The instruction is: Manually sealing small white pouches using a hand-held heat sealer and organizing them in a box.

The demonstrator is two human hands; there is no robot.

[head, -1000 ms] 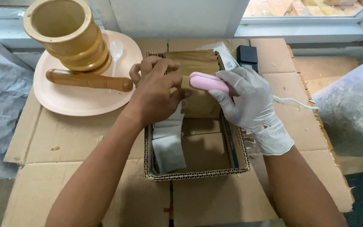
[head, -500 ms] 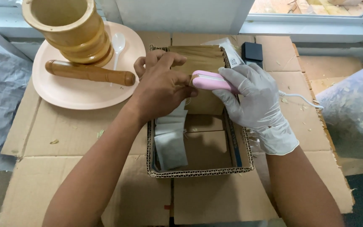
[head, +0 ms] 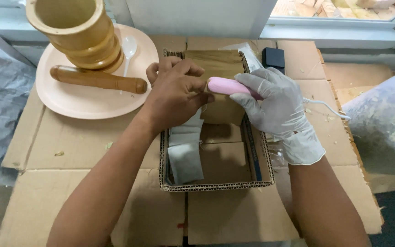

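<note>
My right hand (head: 277,103), in a white glove, grips a pink corded handheld device (head: 227,85) over a shallow cardboard tray (head: 216,185). My bare left hand (head: 174,93) pinches the top of a white paper pouch (head: 186,146) right at the pink device's tip. The pouch hangs down into the tray. A brown block (head: 218,64) sits at the tray's far end, partly hidden by both hands.
A pink plate (head: 81,98) at the far left bears a wooden mortar (head: 76,32), a wooden pestle (head: 97,79) and a white plastic spoon (head: 128,48). A small black box (head: 274,57) lies behind the tray. A clear bag of dried leaves (head: 387,123) is at right. Flattened cardboard (head: 83,146) covers the surface.
Both hands stay together over the tray; the view has shifted slightly. My left hand's fingers have closed tighter on the pouch top beside the pink device.
</note>
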